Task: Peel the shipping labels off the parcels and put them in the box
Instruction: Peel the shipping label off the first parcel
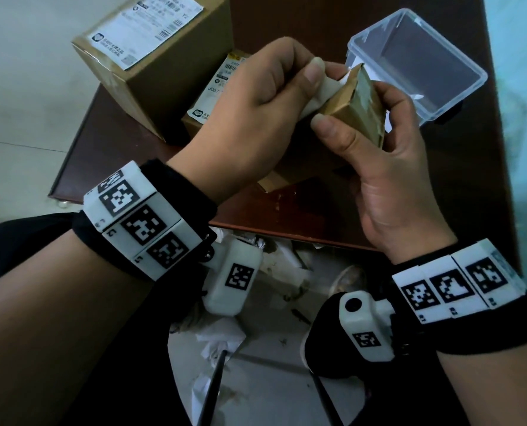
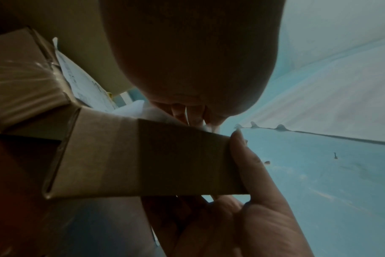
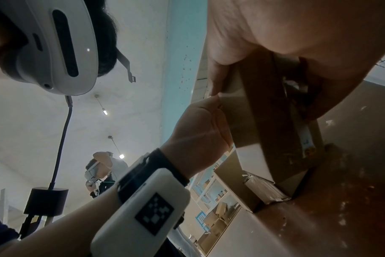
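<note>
At the upper left of the head view a large cardboard parcel [image 1: 160,72] stands on the dark brown table [image 1: 108,142], its white shipping label [image 1: 146,29] still stuck flat on top; the print and barcodes on it are too blurred to read. Just right of it, partly behind the left hand, lies a smaller parcel [image 1: 222,87] whose label shows a barcode and the characters "J067". On the left forearm a black band carries a white strip of square black-and-white marker codes [image 1: 139,222]. In the centre the left hand [image 1: 256,112] has its fingers curled, thumb and forefinger pinching a white shipping label [image 1: 323,90] that is partly lifted off a small taped cardboard parcel [image 1: 357,109]; its printed face is turned away and no writing shows. The right hand [image 1: 388,167] grips that small parcel, thumb across its near face and fingers wrapped behind it, holding it tilted above the table. At the upper right a clear plastic box [image 1: 440,96] sits open on the table, just beyond the held parcel, with something white showing at its near wall. The right wrist wears a matching strip of marker codes [image 1: 455,287].
</note>
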Demonstrator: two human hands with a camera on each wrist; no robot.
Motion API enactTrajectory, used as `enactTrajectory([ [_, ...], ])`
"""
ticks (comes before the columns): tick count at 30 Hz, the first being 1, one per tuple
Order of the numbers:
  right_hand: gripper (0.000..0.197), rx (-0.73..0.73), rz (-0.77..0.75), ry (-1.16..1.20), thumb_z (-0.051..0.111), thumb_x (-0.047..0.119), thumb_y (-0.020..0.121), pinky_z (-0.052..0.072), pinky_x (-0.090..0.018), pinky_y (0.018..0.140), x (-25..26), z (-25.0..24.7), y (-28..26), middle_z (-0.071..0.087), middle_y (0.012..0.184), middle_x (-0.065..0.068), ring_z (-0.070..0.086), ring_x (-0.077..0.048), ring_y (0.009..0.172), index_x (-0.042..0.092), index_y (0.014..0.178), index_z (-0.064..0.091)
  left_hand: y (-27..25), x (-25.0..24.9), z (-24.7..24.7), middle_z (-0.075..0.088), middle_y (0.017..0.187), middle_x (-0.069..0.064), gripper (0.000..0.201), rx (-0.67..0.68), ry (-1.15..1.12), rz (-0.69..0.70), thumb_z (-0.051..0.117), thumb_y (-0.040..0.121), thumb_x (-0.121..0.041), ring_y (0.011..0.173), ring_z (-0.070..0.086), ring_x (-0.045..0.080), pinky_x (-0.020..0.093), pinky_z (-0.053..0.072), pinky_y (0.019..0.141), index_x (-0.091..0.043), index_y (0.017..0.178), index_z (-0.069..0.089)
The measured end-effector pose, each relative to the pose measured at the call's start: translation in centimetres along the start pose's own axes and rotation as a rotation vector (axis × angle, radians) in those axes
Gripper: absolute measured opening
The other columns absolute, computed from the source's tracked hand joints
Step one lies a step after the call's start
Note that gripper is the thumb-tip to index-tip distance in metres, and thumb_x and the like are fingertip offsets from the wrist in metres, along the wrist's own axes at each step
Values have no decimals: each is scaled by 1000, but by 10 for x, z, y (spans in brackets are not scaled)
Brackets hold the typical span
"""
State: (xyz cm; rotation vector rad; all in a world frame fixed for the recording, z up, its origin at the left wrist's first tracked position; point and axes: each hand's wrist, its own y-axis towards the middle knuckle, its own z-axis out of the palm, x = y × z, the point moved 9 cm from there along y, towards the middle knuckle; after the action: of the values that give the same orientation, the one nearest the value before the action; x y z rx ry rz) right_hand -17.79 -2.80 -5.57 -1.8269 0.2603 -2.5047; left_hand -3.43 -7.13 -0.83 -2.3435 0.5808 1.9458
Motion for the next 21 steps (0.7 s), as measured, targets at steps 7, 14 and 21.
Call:
enactTrajectory([
  [7, 74, -53, -7, 12, 92, 14, 75, 61, -46, 103, 2, -3, -2, 64, 141, -13, 70, -25, 126, 18, 138, 54, 0, 15, 3, 77, 118, 13, 22, -12, -304, -287, 44, 112, -12, 108, 74, 28, 39, 63, 92, 0, 103, 61],
  [14, 85, -45, -151, -181, 96, 8, 76, 61, -42, 104, 9, -4, -1, 63, 141, -15, 69, -21, 128, 14, 142, 43, 0, 5, 5, 74, 119, 21, 36, -23, -255, -179, 42, 112, -20, 112, 73, 32, 45, 61, 96, 2, 103, 70],
  [21, 96, -25, -271, -322, 99, 21, 74, 57, -45, 109, 14, -5, 0, 58, 145, -14, 63, -22, 135, 7, 148, 40, -4, -4, 2, 77, 113, 4, 27, 4, -38, -43, 67, 102, -17, 99, 76, 7, 26, 63, 81, -2, 124, 72],
])
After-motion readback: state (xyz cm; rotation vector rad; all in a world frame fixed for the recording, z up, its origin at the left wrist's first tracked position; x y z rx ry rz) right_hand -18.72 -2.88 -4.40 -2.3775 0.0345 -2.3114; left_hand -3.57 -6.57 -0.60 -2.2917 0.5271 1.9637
